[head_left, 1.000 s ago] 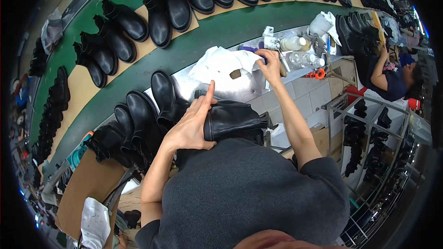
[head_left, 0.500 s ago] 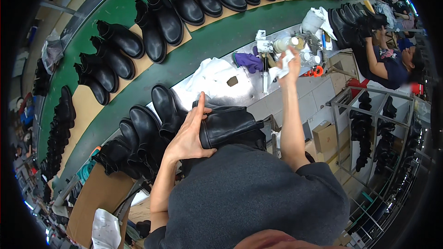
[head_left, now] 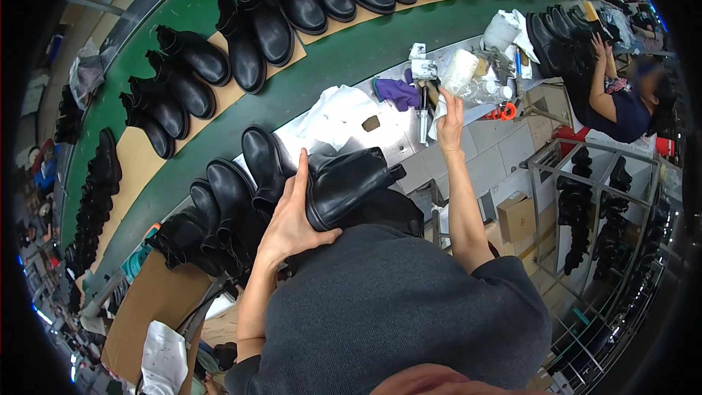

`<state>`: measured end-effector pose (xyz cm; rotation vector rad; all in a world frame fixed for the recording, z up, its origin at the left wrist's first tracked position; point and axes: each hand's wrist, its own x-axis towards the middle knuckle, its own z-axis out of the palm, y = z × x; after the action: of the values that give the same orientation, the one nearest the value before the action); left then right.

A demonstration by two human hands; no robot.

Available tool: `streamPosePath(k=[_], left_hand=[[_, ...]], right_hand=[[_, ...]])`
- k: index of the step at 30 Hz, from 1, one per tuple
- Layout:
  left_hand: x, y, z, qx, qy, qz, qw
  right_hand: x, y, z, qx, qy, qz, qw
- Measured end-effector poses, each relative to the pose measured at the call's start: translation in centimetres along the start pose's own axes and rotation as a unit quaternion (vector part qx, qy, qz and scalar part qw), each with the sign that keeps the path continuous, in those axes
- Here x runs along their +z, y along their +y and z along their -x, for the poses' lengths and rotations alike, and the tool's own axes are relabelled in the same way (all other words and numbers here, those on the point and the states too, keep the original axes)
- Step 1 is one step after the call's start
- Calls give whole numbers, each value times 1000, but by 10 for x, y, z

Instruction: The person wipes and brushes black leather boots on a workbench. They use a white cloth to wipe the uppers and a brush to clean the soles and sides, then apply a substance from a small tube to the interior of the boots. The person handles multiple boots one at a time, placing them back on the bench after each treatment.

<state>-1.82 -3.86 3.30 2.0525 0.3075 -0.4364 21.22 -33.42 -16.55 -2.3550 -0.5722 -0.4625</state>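
Black leather fills my left hand [head_left: 287, 223]: that grip is clamped on the boot [head_left: 345, 184], thumb on the near side, index finger sticking up. The boot lies against my front, at the near edge of the metal tabletop [head_left: 398, 128], with its far right end swung a little higher than half a second ago.

The bigger change is at my right hand [head_left: 450, 128]. It was over the purple cloth [head_left: 398, 93], then beside the bottle carrying the wipe [head_left: 439, 111]; now the grip is together on that wipe, and the bottle [head_left: 460, 72] leans over my fingertips rather than standing upright. Whether those fingers bear its weight too, I cannot tell.

So I judge the work to be at the bottle and wipe, the boot simply kept steady. Other boots [head_left: 232, 184] stand just left of my left hand, apart from this.
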Motion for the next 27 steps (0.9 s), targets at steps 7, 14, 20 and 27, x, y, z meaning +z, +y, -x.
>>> streamPosePath(k=[7, 14, 20, 27], left_hand=[[8, -10, -2, -26, 90, 68, 993], [8, 3, -34, -25, 293, 53, 954], [13, 7, -55, 48, 430, -10, 902], [28, -22, -66, 144, 447, -264, 843]], right_hand=[[-5, 12, -61, 186, -18, -207, 960], [-41, -75, -100, 187, -331, -243, 892], [-10, -243, -44, 230, -336, -471, 783], [21, -258, -56, 318, -356, -394, 785]])
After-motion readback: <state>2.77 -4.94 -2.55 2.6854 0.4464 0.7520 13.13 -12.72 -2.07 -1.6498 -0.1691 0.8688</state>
